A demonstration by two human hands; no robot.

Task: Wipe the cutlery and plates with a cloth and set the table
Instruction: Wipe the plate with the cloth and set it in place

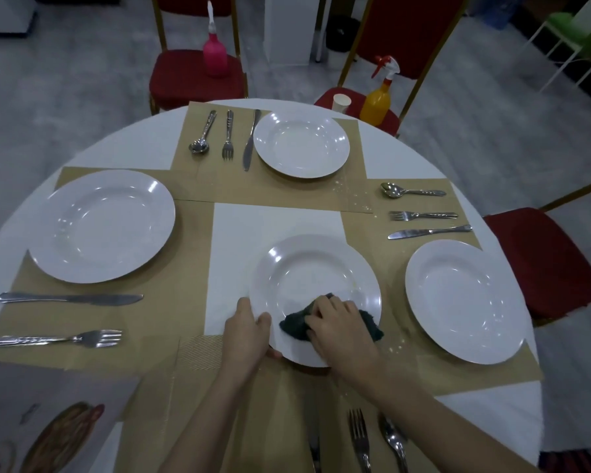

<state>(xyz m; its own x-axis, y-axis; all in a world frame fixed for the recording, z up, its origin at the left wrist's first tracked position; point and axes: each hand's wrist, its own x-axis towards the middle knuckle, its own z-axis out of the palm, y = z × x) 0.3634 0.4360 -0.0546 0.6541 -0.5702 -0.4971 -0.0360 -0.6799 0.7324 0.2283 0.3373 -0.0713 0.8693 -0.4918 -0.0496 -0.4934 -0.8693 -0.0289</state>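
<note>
Head view: I see a round white surface with tan placemats and four white plates. My left hand grips the near-left rim of the near plate, thumb on top of the rim, fingers curled under the edge. My right hand presses a dark cloth onto the plate's near part, fingers bent over the cloth and holding it; the cloth sticks out on both sides of the hand. Plate sits partly on the bare white centre, partly on the near placemat.

Left plate with a knife and fork just beside it on the near side. Far plate with a spoon, fork and knife to its left. Right plate with a spoon, fork and knife on its far side. Near edge, under my right forearm: a fork and spoon, plus a knife partly hidden. Small crumbs or droplets on the mats near the right plate.

Red chairs around the surface; a pink bottle stands on the far chair, a yellow spray bottle and a paper cup on another. Printed food picture at bottom left.
</note>
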